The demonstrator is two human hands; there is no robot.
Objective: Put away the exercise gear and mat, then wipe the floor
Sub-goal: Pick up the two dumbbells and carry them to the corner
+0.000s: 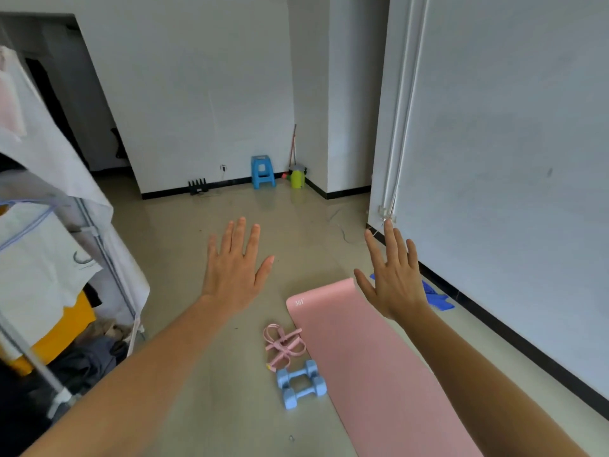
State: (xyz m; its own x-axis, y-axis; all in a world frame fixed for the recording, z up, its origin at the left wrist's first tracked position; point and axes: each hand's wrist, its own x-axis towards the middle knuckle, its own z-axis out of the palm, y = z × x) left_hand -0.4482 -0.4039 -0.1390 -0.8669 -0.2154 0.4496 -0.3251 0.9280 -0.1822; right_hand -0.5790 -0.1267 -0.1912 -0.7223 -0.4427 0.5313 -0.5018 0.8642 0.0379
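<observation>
A pink exercise mat [372,364] lies unrolled on the floor, running from the middle to the bottom right. Beside its left edge lie a pink resistance pull rope [284,344] and two light blue dumbbells [300,384] side by side. A blue cloth [435,296] lies on the floor by the right wall, partly behind my right hand. My left hand [235,268] is held out flat in the air with fingers spread, holding nothing. My right hand [393,275] is likewise spread and empty, above the mat's far end.
A fabric wardrobe rack [66,258] with clothes stands at the left. A blue plastic stool [262,171], a yellow-green container [297,178] and a broom handle stand by the far wall. A black object [197,187] and a thin cable [342,230] lie on the tiled floor.
</observation>
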